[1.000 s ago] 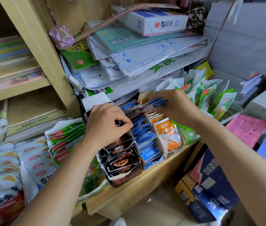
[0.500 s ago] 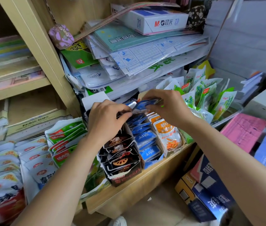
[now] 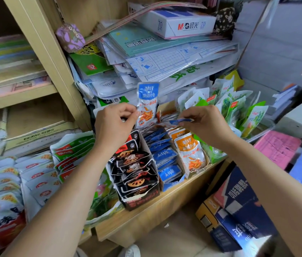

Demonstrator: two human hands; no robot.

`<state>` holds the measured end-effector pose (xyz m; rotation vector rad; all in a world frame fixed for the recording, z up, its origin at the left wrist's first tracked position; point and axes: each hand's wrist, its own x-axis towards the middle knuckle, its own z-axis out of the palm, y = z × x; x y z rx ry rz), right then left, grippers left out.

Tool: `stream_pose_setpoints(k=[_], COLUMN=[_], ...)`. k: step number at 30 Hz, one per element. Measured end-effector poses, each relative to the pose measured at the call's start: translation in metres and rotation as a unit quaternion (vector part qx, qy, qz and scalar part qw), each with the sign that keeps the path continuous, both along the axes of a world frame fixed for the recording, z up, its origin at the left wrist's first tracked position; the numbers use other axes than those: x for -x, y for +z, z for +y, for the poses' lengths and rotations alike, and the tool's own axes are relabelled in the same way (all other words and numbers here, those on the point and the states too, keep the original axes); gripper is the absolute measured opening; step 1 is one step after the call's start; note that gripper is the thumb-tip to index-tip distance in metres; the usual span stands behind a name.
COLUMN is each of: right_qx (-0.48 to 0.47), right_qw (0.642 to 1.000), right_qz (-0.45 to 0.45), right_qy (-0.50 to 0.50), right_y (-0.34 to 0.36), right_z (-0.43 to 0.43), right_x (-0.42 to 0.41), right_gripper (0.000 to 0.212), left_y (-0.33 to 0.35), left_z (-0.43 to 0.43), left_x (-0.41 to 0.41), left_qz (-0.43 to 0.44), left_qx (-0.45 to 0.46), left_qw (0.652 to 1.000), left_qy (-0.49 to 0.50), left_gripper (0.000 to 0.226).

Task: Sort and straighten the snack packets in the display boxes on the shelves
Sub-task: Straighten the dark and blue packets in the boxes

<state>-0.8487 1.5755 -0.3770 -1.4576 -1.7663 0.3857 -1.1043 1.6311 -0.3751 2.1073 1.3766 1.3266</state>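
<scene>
Left hand fingertips pinch the lower left edge of an upright blue-topped packet at centre frame, while the right hand nips a second blue packet above the display boxes; likely light, limp and slick, best held by sealed edges.

Left hand pinches upright packet; right, flat packet.

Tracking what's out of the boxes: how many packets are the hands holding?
2. A blue-topped packet stands upright, pinched by the left hand; a blue packet lies edge-on, pinched by the right hand. Others may be hidden under the hands.
</scene>
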Motion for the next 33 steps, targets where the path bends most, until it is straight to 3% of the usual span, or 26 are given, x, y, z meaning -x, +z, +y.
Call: stream_pose_setpoints(k=[8, 12, 20, 22, 24, 26, 33], right_qx=[-0.011, -0.017, -0.069, -0.072, -0.08, -0.094, -0.202], right_qw=[0.998, 0.997, 0.997, 0.996, 0.995, 0.993, 0.979], right_qz=[-0.034, -0.041, -0.042, -0.052, -0.066, -0.067, 0.012], right_qy=[0.059, 0.059, 0.005, 0.002, 0.008, 0.01, 0.004], right_y=[0.006, 0.005, 0.0, -0.004, -0.009, -0.015, -0.017], right_z=[-0.005, -0.004, 0.005, 0.01, 0.015, 0.019, 0.014], right_x=[0.002, 0.003, 0.014, 0.021, 0.027, 0.032, 0.037], right_gripper=[0.012, 0.013, 0.013, 0.016, 0.021, 0.024, 0.013], left_y=[-0.001, -0.002, 0.01, 0.015, 0.02, 0.022, 0.015], left_z=[0.004, 0.008, 0.015, 0.013, 0.008, 0.002, 0.004], left_x=[-0.015, -0.021, -0.009, -0.006, -0.006, -0.012, -0.019], left_qz=[0.119, 0.135, 0.317, 0.266, 0.136, 0.07, 0.131], left_qx=[-0.104, -0.127, 0.037, 0.06, 0.104, 0.11, 0.019], left_qw=[0.987, 0.981, 0.947, 0.962, 0.98, 0.98, 0.99], left_qy=[0.039, 0.05, 0.024, -0.017, -0.1, -0.147, -0.051], left_gripper=[0.006, 0.007, 0.02, 0.024, 0.034, 0.033, 0.022])
